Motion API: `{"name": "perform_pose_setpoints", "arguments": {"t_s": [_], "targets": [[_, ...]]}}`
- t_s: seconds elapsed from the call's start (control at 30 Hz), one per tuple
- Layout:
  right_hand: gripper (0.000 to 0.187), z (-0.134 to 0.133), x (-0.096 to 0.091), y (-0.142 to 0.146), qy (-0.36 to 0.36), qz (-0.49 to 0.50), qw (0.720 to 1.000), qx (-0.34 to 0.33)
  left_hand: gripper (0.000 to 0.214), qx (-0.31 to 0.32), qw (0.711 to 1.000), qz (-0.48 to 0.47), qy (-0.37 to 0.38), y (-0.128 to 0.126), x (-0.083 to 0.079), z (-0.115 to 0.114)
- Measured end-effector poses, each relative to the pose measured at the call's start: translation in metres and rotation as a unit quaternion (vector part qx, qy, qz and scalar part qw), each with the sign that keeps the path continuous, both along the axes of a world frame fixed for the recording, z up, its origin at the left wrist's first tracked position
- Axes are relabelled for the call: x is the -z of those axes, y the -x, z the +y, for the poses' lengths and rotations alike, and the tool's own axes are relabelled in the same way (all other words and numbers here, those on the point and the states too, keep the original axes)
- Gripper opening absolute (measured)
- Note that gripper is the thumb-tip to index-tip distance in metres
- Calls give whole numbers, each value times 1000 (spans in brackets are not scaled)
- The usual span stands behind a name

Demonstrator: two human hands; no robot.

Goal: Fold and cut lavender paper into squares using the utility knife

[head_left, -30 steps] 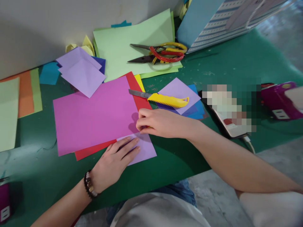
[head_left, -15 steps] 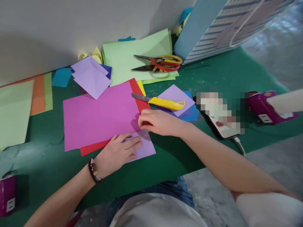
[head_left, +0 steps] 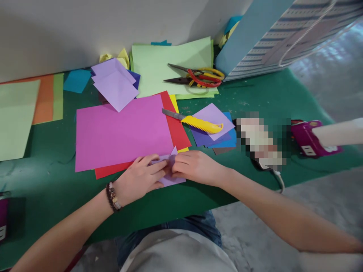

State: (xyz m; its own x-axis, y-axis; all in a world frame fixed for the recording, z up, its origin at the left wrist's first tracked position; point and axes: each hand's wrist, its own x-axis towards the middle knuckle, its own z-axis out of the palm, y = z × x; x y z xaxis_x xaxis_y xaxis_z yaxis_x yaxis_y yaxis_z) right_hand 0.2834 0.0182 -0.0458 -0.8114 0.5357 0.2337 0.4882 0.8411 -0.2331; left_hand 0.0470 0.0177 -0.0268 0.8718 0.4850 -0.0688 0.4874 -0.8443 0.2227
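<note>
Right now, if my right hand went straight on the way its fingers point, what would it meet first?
The right hand would meet the folded lilac paper first, and it already seems to touch it. Just beyond lies the left hand.

Utility knife, yellow handle (head_left: pixel 202 125), on lilac sq. (head_left: pixel 219 118). Scissors, red/yellow grips (head_left: pixel 198 77), on lt. green sheet (head_left: pixel 155 64). Magenta sheet (head_left: pixel 121 132) atop red sheet (head_left: pixel 177 126).

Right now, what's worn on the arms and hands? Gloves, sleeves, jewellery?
The left hand and right hand are gloveless, and both forearms are bare of sleeves. A bracelet of dark and pale beads circles the left wrist; the right wrist has nothing on it.
</note>
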Motion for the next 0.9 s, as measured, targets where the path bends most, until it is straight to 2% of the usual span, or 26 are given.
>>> {"name": "perform_pose_setpoints", "arguments": {"t_s": [0.17,0.33,0.67,0.9], "targets": [[28,0,-1,-5,8,-6,998,-59,39,-3,1000,-4,2,0,1,-1],[29,-9,-6,-15,24,-6,997,-73,46,-11,1000,-6,6,0,2,-2],[31,-28,-3,-15,5,-25,1000,-4,45,-7,1000,-15,6,3,7,-1],[25,-37,-3,-16,41,-19,998,44,44,2,1000,-5,-4,2,6,2]]}}
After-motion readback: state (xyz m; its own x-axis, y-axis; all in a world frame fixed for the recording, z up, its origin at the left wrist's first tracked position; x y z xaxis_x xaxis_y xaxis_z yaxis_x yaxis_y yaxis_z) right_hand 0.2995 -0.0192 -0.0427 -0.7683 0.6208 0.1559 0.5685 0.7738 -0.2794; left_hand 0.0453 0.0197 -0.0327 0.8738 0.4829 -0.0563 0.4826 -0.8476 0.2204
